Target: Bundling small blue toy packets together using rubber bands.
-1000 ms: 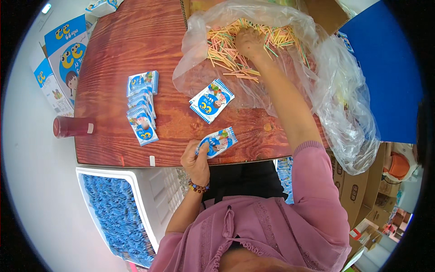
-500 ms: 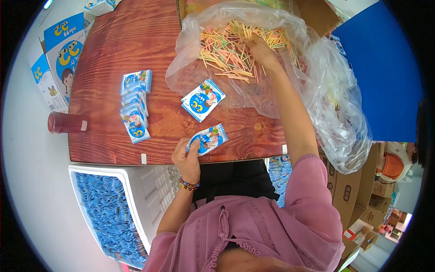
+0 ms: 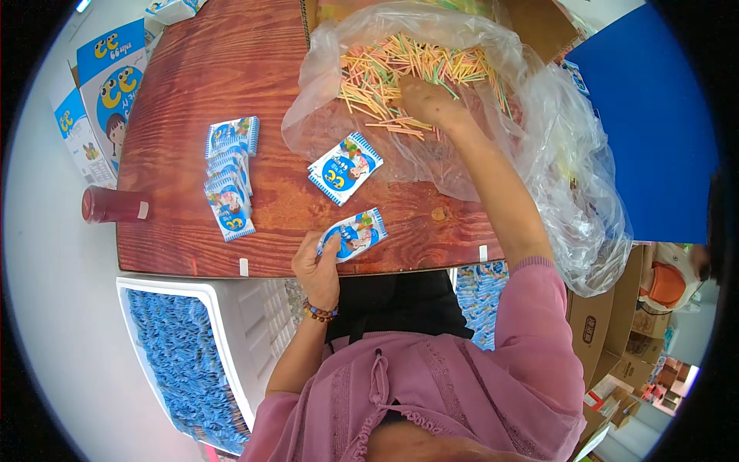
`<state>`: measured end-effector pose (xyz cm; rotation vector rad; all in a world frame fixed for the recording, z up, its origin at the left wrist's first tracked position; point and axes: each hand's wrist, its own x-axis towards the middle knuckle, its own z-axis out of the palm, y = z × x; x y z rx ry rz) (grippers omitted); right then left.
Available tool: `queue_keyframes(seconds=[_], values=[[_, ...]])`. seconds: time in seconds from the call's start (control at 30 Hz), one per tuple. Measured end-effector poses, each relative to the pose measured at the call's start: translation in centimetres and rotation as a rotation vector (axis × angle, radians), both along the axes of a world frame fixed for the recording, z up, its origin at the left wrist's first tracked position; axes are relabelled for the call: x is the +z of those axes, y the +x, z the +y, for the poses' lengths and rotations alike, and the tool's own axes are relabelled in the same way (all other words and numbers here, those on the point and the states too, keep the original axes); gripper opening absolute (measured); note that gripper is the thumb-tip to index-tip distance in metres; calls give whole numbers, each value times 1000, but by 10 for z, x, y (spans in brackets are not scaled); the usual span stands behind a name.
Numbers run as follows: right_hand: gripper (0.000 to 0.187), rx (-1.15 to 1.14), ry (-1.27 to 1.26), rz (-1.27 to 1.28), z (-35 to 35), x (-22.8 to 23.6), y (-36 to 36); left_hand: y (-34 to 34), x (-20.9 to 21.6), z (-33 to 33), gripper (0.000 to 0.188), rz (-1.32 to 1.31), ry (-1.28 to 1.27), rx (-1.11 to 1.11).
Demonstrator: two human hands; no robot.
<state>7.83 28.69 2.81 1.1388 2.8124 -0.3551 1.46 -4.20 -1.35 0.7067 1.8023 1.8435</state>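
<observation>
Reddish wood-grained surface [image 3: 281, 69] fills the middle of the view, with a blue panel [image 3: 647, 123] to its right and a white tub [image 3: 250, 327] of blue packets below its front left edge. Near that front edge, the left grip [image 3: 315, 271] pinches one blue-and-white packet [image 3: 359, 236] by its left end, thumb on top, the far end free above the wood. Because only that end is held, a bump could twist the packet or let it slip, and with the edge so close it might drop off the front. Whether its mouth is unsealed cannot be told. Farther back, the right grip [image 3: 431, 104] is down among thin pastel sticks [image 3: 369, 69] heaped on clear plastic [image 3: 304, 123]; its fingertips are hidden, so whether it has closed on any sticks cannot be told. Such sticks look brittle: pressing hard could snap them, and a loose hold could shed some over the wood. Loose folds of the plastic lie beneath the right forearm, so a catch there could drag the heap. Between the hands lies a flat packet [image 3: 345, 169], close to the held one, where a low sweep might knock it. Left of it, a fanned row of packets [image 3: 229, 185] overlaps loosely and could slide if brushed by the left grip.
</observation>
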Motion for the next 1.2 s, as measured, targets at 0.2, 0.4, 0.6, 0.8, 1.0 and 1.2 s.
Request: queue_keyframes(seconds=[0.2,0.4,0.6,0.8,1.0,1.2], values=[[26,-47,199,143,0,-32,-10,-1,2,0,9,7,-2,-11],[22,92,191,198,21,-34,7,0,0,-1,8,9,7,-28],[20,-177,-663,1066,2,-19,42,-2,-6,-1,10,-5,5,-19],[15,-373,-646,1065,-57,-37,75,-1,-8,-2,11,27,-12,0],[16,-164,-279,1027,-64,-61,83,1,-12,1,8,-43,-13,27],[16,-146,-188,973,-64,-61,87,-2,-5,6,14,-282,133,87]])
